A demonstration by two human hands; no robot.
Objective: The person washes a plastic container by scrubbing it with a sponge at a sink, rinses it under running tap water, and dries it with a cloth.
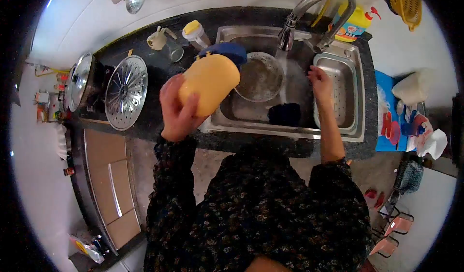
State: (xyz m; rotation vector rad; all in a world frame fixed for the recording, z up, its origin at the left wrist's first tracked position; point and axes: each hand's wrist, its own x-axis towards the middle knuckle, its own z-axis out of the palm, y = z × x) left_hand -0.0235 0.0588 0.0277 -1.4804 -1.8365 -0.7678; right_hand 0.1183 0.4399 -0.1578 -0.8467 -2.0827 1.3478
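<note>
My left hand (178,108) grips a yellow rounded container (211,84) by its near left side, raised over the counter at the sink's left edge. Just behind the container shows a dark blue rounded thing (227,52), partly covered by it. My right hand (321,84) is above the divider between the large basin and the small drainer basin, fingers loosely bent and apart, holding nothing visible. Inside the large sink basin (241,113) sit a round metal pan (260,78) with cloudy water and a dark cloth-like item (284,114).
A curved faucet (309,1) arches over the sink. Behind are a yellow detergent bottle (352,25), a glass jug (173,50) and a yellow-lidded jar (195,35). Leftward lie a slotted metal steamer plate (126,92) and a lidded pot (81,81).
</note>
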